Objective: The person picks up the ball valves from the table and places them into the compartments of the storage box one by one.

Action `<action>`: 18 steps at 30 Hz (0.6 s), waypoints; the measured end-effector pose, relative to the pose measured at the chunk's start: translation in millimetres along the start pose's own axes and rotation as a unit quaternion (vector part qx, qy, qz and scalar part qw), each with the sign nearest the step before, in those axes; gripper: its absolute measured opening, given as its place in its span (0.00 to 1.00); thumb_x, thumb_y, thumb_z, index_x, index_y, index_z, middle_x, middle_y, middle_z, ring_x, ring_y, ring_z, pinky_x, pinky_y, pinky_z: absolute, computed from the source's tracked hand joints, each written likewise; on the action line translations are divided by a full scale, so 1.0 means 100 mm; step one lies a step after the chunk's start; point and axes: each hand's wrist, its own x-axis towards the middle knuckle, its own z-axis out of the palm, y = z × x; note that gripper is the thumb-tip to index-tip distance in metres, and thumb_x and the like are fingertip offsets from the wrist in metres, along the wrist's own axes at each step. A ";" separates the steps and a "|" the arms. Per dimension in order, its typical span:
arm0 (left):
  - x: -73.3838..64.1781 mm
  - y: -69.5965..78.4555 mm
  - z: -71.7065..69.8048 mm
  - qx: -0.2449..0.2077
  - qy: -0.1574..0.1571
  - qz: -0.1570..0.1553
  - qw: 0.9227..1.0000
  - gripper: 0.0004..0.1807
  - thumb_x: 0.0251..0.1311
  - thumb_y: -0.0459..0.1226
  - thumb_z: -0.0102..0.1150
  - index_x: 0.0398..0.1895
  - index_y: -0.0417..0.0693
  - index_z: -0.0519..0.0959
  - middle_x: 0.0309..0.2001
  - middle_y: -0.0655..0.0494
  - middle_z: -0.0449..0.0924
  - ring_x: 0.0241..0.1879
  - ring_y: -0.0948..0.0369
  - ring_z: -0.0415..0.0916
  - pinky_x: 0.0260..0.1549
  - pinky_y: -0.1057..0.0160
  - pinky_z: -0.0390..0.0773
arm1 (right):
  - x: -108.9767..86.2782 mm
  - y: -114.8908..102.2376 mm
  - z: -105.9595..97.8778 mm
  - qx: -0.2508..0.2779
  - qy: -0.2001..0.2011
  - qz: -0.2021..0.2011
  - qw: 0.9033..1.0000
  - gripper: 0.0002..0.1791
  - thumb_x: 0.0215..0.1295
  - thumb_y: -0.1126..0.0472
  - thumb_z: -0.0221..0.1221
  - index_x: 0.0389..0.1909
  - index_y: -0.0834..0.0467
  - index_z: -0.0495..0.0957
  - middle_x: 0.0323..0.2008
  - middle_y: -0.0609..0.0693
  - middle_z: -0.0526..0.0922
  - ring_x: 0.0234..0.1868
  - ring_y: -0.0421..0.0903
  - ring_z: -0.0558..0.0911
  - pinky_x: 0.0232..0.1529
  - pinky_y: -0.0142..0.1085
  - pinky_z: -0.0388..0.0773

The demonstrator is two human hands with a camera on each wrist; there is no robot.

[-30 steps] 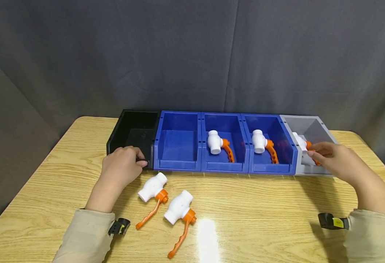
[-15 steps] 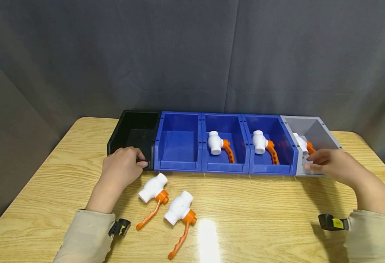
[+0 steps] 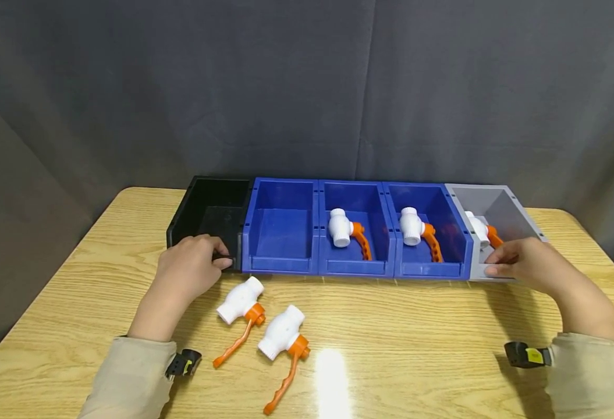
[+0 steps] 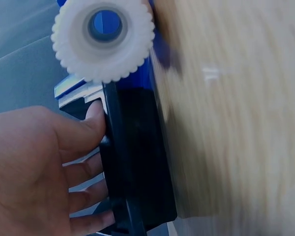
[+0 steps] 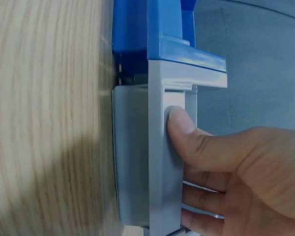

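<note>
My left hand (image 3: 188, 265) grips the front lip of the black bin (image 3: 205, 192) at the left end of the row. In the left wrist view, its thumb lies outside the lip and its fingers inside. At the right end, my right hand (image 3: 529, 262) holds the front lip of the grey bin (image 5: 157, 147), thumb on the outer face and fingers behind it. Inside that bin lies a white ball valve (image 3: 476, 228) with an orange handle, partly hidden by the bin wall and my hand. Two more ball valves, a left one (image 3: 240, 301) and a right one (image 3: 282, 331), lie on the table.
Between the end bins stand three blue bins side by side. The left blue bin (image 3: 280, 265) holds nothing; the middle one has a ball valve (image 3: 341, 228), the right one another ball valve (image 3: 412, 226). A dark grey curtain (image 3: 307, 87) hangs behind the wooden table (image 3: 411, 343).
My right hand has come away from the valve in the grey bin and moved down to that bin's front lip. My left hand stays on the black bin.
</note>
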 end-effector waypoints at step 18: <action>-0.02 -0.02 0.00 0.007 0.021 0.039 0.999 0.08 0.64 0.38 0.65 0.43 0.45 0.85 0.46 0.46 0.83 0.46 0.45 0.78 0.44 0.41 0.76 | 0.00 -0.02 -0.01 0.012 0.003 0.041 0.999 0.08 0.58 0.62 0.69 0.30 0.64 0.83 0.27 0.50 0.82 0.34 0.52 0.74 0.32 0.39 0.69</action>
